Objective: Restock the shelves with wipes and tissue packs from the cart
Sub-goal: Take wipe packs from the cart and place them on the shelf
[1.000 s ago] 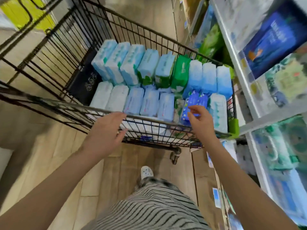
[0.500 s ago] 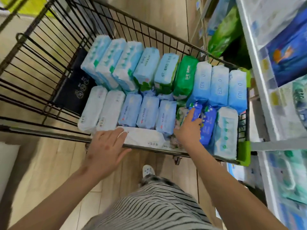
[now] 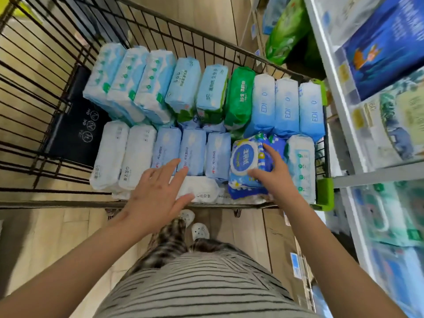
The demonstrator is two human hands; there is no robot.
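The right hand grips the blue-and-white plastic wipes pack, now tipped face-up out of the black wire cart, right of centre. The left hand lies spread, lower centre. Shelving likely follows.

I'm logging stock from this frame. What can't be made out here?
Head view only.
1. Lower packs in the cart: covered by the top layer.
2. Shelf goods at right: blurred, cut off by the frame edge.
3. Flat white pack: label partly hidden by the left hand.
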